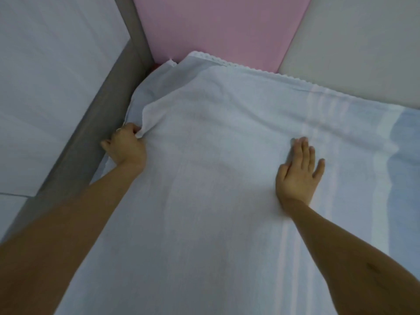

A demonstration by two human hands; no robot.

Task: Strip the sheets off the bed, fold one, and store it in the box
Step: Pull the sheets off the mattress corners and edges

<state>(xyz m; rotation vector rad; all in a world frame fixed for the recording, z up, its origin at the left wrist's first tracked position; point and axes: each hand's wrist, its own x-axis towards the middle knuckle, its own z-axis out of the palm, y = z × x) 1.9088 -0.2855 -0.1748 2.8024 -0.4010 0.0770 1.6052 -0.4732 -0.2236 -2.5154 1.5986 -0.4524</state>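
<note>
Sheet (216, 160) — left hand (127, 145), grip closed on a bunched fold; right hand (300, 171) flat, open, well right of that grip — risk: pinned cloth may resist the pull, pinch slips.

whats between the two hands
Only bare sheet, in the head view: it runs smooth from the left hand, gripping a fold, to the flat right hand.

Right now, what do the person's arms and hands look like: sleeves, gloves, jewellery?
Both forearms are bare: no sleeves, gloves or watch in view. The left hand seems to wear a thin ring; the right hand shows none. The right forearm bears a small mark.
</note>
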